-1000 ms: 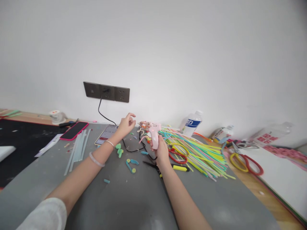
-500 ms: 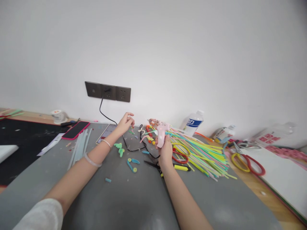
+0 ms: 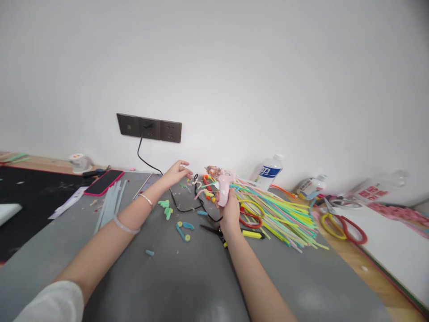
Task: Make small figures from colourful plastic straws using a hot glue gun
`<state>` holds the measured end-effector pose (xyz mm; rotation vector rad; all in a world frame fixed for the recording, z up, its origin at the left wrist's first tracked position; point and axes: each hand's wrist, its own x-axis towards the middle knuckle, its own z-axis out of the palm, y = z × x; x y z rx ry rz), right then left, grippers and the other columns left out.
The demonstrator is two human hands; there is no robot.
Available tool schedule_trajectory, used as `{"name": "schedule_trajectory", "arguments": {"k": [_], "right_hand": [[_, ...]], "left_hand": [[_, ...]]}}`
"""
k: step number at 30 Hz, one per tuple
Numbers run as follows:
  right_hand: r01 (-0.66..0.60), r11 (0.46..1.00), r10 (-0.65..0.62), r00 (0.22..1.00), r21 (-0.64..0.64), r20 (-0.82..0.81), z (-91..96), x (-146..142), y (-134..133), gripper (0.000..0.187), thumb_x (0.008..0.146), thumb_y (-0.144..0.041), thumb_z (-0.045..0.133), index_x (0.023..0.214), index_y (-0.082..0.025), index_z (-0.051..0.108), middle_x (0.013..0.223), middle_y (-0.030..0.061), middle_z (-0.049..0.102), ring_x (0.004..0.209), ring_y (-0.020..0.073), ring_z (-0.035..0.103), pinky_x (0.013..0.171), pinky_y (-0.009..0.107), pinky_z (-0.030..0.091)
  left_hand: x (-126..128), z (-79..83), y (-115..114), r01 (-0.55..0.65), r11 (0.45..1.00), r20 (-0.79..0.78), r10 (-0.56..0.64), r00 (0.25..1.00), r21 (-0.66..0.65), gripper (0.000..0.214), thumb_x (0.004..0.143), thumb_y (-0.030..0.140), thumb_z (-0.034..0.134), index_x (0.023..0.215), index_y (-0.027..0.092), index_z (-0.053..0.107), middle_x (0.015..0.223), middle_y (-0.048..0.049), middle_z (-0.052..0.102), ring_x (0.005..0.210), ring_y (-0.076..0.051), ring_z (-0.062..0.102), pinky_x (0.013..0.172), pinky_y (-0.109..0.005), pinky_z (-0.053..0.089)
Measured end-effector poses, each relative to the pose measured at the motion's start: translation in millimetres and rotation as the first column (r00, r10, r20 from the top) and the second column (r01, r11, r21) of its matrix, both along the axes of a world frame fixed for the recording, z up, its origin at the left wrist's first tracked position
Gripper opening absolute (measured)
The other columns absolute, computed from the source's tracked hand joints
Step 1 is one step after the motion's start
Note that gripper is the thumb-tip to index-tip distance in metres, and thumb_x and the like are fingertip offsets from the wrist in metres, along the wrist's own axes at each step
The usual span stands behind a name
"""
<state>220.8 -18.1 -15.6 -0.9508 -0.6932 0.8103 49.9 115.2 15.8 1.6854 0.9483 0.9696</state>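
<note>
My right hand (image 3: 230, 211) is wrapped round the handle of a pink glue gun (image 3: 225, 188), whose nozzle points away to the left, toward the wall. My left hand (image 3: 178, 172) reaches over the back of the grey mat (image 3: 187, 286), fingers apart and nothing visible in them. Just right of its fingertips lie a black cord (image 3: 182, 210) and small red and yellow pieces (image 3: 209, 190). Nearer me are green fuzzy pieces (image 3: 166, 208) and blue pipe-cleaner pieces with yellow ends (image 3: 182, 231). A bundle of coloured pipe cleaners (image 3: 284, 214) spreads to the right of my right hand.
Red-and-yellow scissors (image 3: 251, 214) and a yellow-handled cutter (image 3: 252, 234) lie by my right wrist. Glue sticks (image 3: 109, 205) and a pink-edged phone (image 3: 104, 182) are at left. A bottle (image 3: 268, 172) stands by the wall, under it a wall socket (image 3: 149, 128) to the left. More scissors (image 3: 343, 227) lie right.
My left hand has moved slightly to the right and down, toward the small pieces, its fingers stretching out more. My right hand still holds the glue gun in nearly the same place.
</note>
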Motion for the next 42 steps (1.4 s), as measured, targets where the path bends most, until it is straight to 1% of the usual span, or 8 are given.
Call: {"name": "schedule_trajectory", "arguments": {"k": [3, 9, 11, 14, 19, 29, 35, 42], "right_hand": [[0.005, 1.0, -0.005, 1.0, -0.002, -0.006, -0.5, -0.4, 0.5, 0.041, 0.092, -0.058, 0.045, 0.073, -0.023, 0.054, 0.053, -0.0032, 0.051, 0.043, 0.0136, 0.04, 0.041, 0.027, 0.029], [0.002, 1.0, -0.002, 1.0, -0.007, -0.017, -2.3, 1.6, 0.6, 0.04, 0.091, -0.058, 0.047, 0.074, -0.022, 0.055, 0.054, -0.0028, 0.052, 0.044, 0.0138, 0.041, 0.042, 0.028, 0.03], [-0.002, 1.0, 0.002, 1.0, -0.007, -0.024, -2.2, 2.0, 1.0, 0.04, 0.091, -0.057, 0.047, 0.074, -0.022, 0.055, 0.054, -0.003, 0.052, 0.044, 0.0136, 0.04, 0.041, 0.028, 0.029], [-0.01, 1.0, 0.01, 0.999, -0.005, -0.033, -1.3, 2.0, 1.5, 0.038, 0.092, -0.056, 0.046, 0.075, -0.023, 0.055, 0.054, -0.0035, 0.052, 0.043, 0.0135, 0.039, 0.041, 0.027, 0.029], [-0.017, 1.0, 0.017, 0.999, 0.003, -0.04, -0.2, 1.2, 0.9, 0.038, 0.092, -0.056, 0.047, 0.075, -0.023, 0.054, 0.053, -0.0041, 0.051, 0.042, 0.013, 0.037, 0.042, 0.027, 0.028], [-0.005, 1.0, 0.005, 1.0, -0.006, -0.029, -0.1, 0.9, 1.0, 0.039, 0.09, -0.057, 0.047, 0.076, -0.022, 0.055, 0.053, -0.0039, 0.051, 0.044, 0.0132, 0.039, 0.042, 0.027, 0.028], [-0.002, 1.0, 0.002, 1.0, 0.002, -0.006, 1.2, -0.2, -1.0, 0.039, 0.091, -0.058, 0.046, 0.076, -0.023, 0.053, 0.053, -0.0039, 0.051, 0.044, 0.0135, 0.039, 0.042, 0.028, 0.029], [0.004, 1.0, -0.004, 1.0, -0.011, 0.025, 2.8, -0.4, -1.6, 0.042, 0.091, -0.061, 0.044, 0.074, -0.024, 0.052, 0.053, -0.0032, 0.05, 0.043, 0.0141, 0.04, 0.041, 0.029, 0.03]], "left_hand": [[-5.7, 2.0, 3.8, -0.003, 1.0, 0.0, 0.003, 1.0, 0.013, 0.035, 0.076, 0.029, 0.064, 0.106, 0.018, 0.051, 0.078, -0.0021, 0.07, 0.075, -0.018, 0.07, 0.072, -0.031, 0.051], [-7.9, 0.9, 5.5, 0.054, 0.995, -0.063, -0.049, 0.997, 0.086, 0.038, 0.058, 0.012, 0.062, 0.095, 0.018, 0.06, 0.071, 0.0056, 0.055, 0.051, -0.009, 0.05, 0.052, -0.023, 0.042], [-6.6, 3.7, 3.5, 0.085, 0.989, -0.086, -0.075, 0.994, 0.119, 0.038, 0.054, 0.009, 0.059, 0.091, 0.018, 0.064, 0.073, 0.005, 0.055, 0.052, -0.008, 0.047, 0.053, -0.022, 0.042], [-4.9, 8.3, -0.3, 0.124, 0.981, -0.11, -0.109, 0.988, 0.146, 0.041, 0.052, 0.009, 0.062, 0.092, 0.018, 0.068, 0.089, 0.0006, 0.064, 0.065, -0.011, 0.054, 0.062, -0.024, 0.047], [-3.9, 3.0, 0.0, 0.119, 0.984, -0.112, -0.104, 0.988, 0.131, 0.043, 0.056, 0.024, 0.077, 0.097, 0.017, 0.067, 0.104, -0.0062, 0.067, 0.073, -0.015, 0.061, 0.063, -0.027, 0.052], [2.2, -15.4, 12.8, 0.048, 0.999, -0.05, -0.047, 0.998, 0.023, 0.025, 0.078, 0.036, 0.067, 0.093, 0.017, 0.058, 0.078, -0.0034, 0.069, 0.067, -0.017, 0.069, 0.057, -0.027, 0.055], [-0.6, -24.6, 6.8, 0.059, 0.997, -0.142, -0.064, 0.988, -0.043, 0.027, 0.073, 0.038, 0.071, 0.088, 0.017, 0.06, 0.075, -0.0043, 0.074, 0.068, -0.019, 0.072, 0.057, -0.025, 0.05], [-9.5, -28.0, 2.2, -0.006, 1.0, -0.245, 0.01, 0.969, 0.016, 0.022, 0.07, 0.031, 0.068, 0.087, 0.018, 0.06, 0.065, -0.0015, 0.071, 0.066, -0.021, 0.069, 0.058, -0.027, 0.048]]}}
